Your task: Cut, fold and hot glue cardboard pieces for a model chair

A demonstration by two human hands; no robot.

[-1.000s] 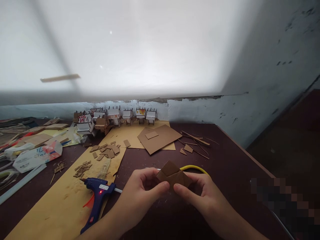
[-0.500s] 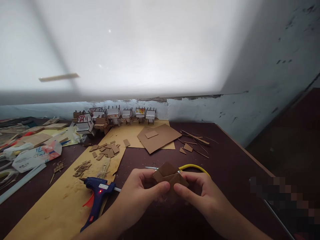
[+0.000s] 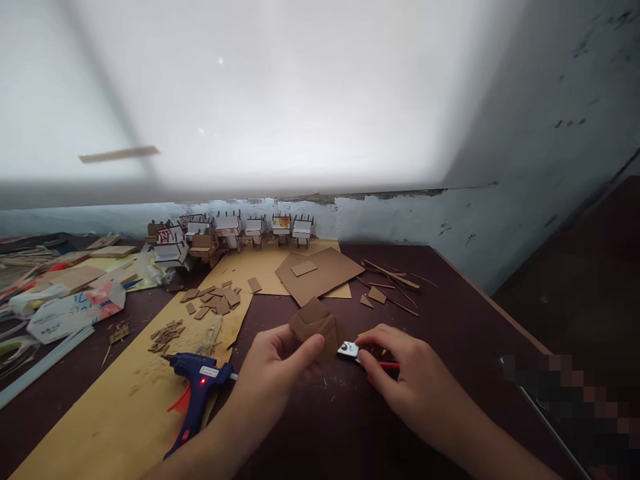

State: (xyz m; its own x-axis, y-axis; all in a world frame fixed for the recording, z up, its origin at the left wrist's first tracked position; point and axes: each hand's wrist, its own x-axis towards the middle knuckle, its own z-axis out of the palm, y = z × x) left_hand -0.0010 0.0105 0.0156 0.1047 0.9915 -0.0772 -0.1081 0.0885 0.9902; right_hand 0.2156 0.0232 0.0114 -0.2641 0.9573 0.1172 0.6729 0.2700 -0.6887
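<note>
Between the thumb and fingers of my left hand [image 3: 283,363] is a brown cardboard piece [image 3: 315,321] that looks folded or layered, raised above the dark table. To its right, my right hand [image 3: 395,363] is closed on a cutting tool [image 3: 349,349] with a silvery head and red on its handle. The tool's head points left and lies near the cardboard's lower right edge. A blue glue gun [image 3: 197,387] with a lit red light lies left of my left forearm.
Small cardboard pieces [image 3: 220,300] lie on yellow paper [image 3: 100,413]. A large cardboard sheet [image 3: 320,277] and thin scraps [image 3: 395,273] are further back. Small cardboard models [image 3: 303,229] line the wall. Clutter including a printed wrapper [image 3: 75,313] fills the left.
My right hand has let go of the cardboard and taken hold of the tool on the table. My left hand has moved the cardboard slightly up and left.
</note>
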